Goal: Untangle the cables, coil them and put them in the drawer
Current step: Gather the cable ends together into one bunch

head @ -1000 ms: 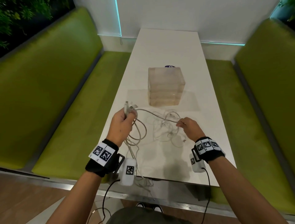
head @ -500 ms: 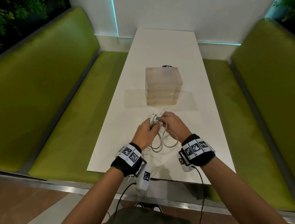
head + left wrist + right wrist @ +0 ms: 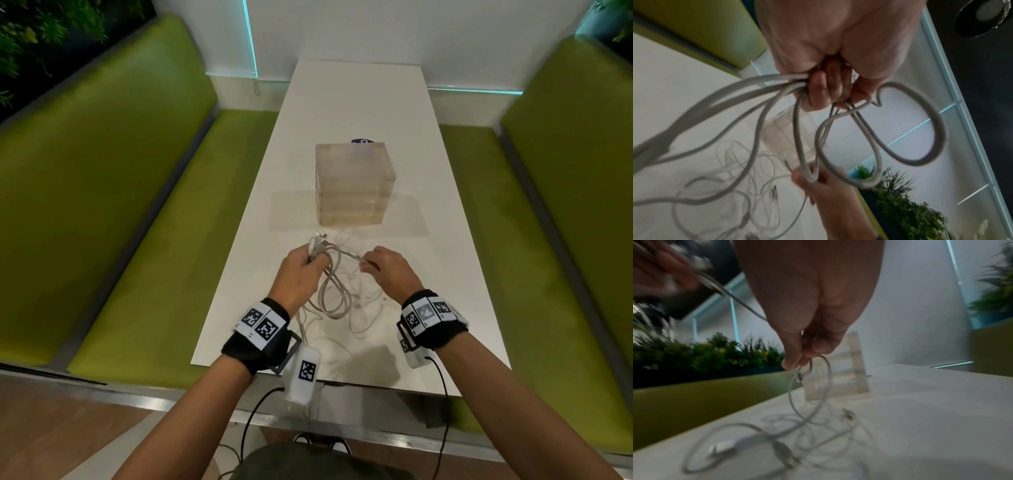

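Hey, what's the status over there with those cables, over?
Left hand grips gray cable loops. Right hand pinches a thin strand. Remaining cables tangled on table. Drawer box shut.

Even indoor light, soft shadows; wrist views motion-blurred, edges warped, perhaps slightly dim.

Black wristbands [image 3: 258, 337] carry checkered markers, white camera pods, black leads.

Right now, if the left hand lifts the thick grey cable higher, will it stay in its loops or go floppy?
Probably floppy: the thick grey cable hangs from the left hand in sagging loops. It likely drags the thin white cables along, since they lie tangled beneath it on the table.
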Motion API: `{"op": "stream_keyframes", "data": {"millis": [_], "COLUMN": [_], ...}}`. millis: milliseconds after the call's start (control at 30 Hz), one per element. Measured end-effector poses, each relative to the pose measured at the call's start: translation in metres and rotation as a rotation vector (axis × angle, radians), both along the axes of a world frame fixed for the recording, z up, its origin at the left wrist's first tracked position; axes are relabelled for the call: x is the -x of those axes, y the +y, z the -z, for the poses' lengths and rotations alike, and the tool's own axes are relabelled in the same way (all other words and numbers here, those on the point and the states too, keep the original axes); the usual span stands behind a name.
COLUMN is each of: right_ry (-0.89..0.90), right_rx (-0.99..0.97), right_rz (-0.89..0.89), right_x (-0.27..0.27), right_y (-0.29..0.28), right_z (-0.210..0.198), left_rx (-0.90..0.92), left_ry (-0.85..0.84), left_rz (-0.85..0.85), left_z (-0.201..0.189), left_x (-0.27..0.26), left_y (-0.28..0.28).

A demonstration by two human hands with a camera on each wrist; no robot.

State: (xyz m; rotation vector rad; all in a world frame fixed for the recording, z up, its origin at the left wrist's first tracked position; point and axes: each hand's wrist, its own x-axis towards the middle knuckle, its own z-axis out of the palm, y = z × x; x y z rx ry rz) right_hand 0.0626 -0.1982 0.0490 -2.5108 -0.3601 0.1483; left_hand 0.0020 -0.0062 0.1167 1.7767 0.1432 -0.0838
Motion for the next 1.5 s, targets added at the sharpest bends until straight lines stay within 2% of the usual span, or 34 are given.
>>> {"op": "stream_keyframes", "data": {"millis": [100, 200, 433, 633, 767, 967, 1067, 1133, 1233, 1333, 1400, 1500], "right_ry": [0.045, 0.058, 0.007, 0.001, 0.185, 0.110, 0.181, 0.229, 0.274, 0.286, 0.245, 0.199], "right_rx": [-0.001, -0.038, -0.043, -0.136, -0.253, -0.323, -0.415, -0.454, -0.446, -0.466, -0.467, -0.545], "right_rz": [0.049, 0.089, 0.110, 0.128, 0.143, 0.165, 0.206, 0.122, -0.080, -0.179, -0.178, -0.027], "right_x": [-0.004, -0.006, -0.012, -0.006, -0.002, 0.002, 0.006, 0.013, 0.031, 0.051, 0.062, 0.068], "right_y": [-0.016, -0.023, -0.032, -0.037, -0.044, -0.040, -0.040, -0.039, -0.028, -0.004, 0.013, 0.025], "right_z": [0.011, 0.013, 0.016, 0.019, 0.009, -0.002, -0.015, -0.028, -0.052, -0.069, -0.071, -0.069], "left_rx": [0.031, 0.001, -0.007, -0.002, 0.010, -0.019, -0.016, -0.014, -0.071, -0.256, -0.326, -0.327], "left_ry": [-0.001, -0.014, -0.040, -0.021, -0.012, -0.019, -0.013, -0.002, -0.002, -0.010, -0.003, 0.025], "left_rz": [-0.046, -0.009, 0.036, 0.028, 0.004, 0.049, 0.047, 0.054, 0.126, 0.230, 0.266, 0.311], "left_z": [0.000, 0.003, 0.006, -0.001, -0.002, 0.001, 0.000, -0.001, 0.001, 0.006, 0.009, 0.011], "left_x": [-0.001, 0.001, 0.011, 0.012, 0.011, 0.015, 0.016, 0.017, 0.019, 0.023, 0.026, 0.029], "left_y": [0.012, 0.020, 0.019, 0.026, 0.031, 0.028, 0.028, 0.030, 0.031, 0.020, 0.012, 0.009]}}
